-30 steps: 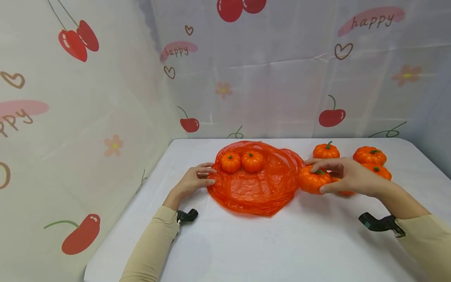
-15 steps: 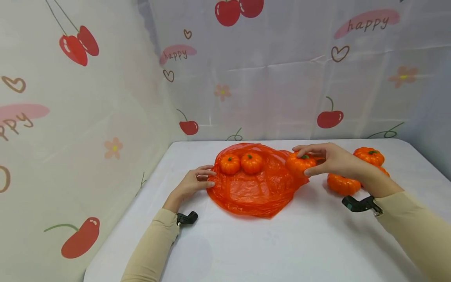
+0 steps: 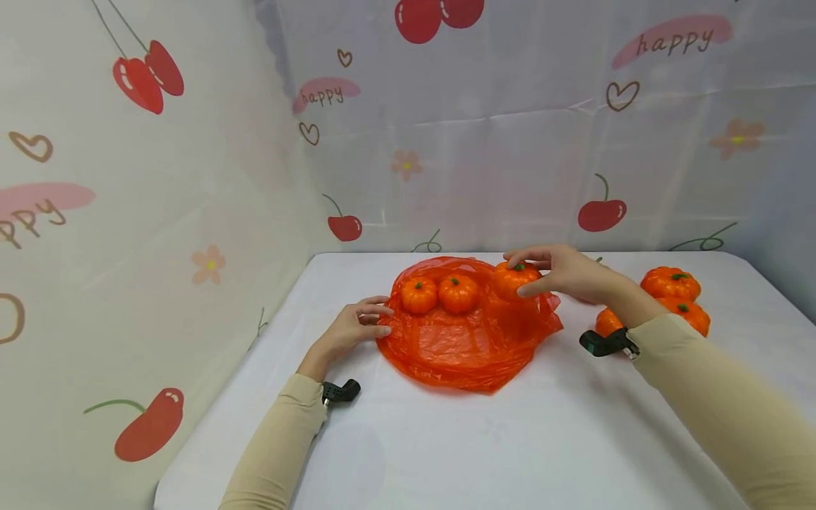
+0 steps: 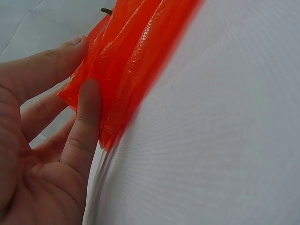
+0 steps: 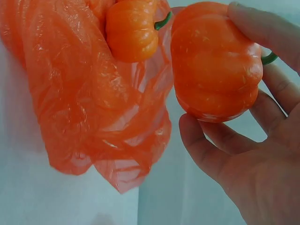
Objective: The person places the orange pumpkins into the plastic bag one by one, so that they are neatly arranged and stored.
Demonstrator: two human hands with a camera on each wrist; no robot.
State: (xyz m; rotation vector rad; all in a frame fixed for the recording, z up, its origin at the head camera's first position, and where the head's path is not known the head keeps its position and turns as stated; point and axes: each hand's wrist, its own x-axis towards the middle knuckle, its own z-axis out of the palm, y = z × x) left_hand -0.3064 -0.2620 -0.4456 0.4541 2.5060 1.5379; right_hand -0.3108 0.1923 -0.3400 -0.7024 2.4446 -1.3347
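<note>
right hand (image 3: 566,273): gripping pumpkin (image 3: 508,283) | left of that hand, over red bag (image 3: 449,347) | left hand (image 3: 349,329): pinching bag's left edge

A thin, see-through orange-red plastic bag (image 3: 455,347) lies crumpled and spread on the table (image 3: 446,446), its left edge held by the left fingers (image 4: 88,104). Two ribbed orange pumpkins (image 3: 418,296) with green stems rest upright on its film, side by side. A third pumpkin (image 5: 215,61), stem up, is gripped in the right fingers (image 5: 201,147) over the bag's right side. More pumpkins (image 3: 671,283) sit off to the right, some partly hidden from me.
</note>
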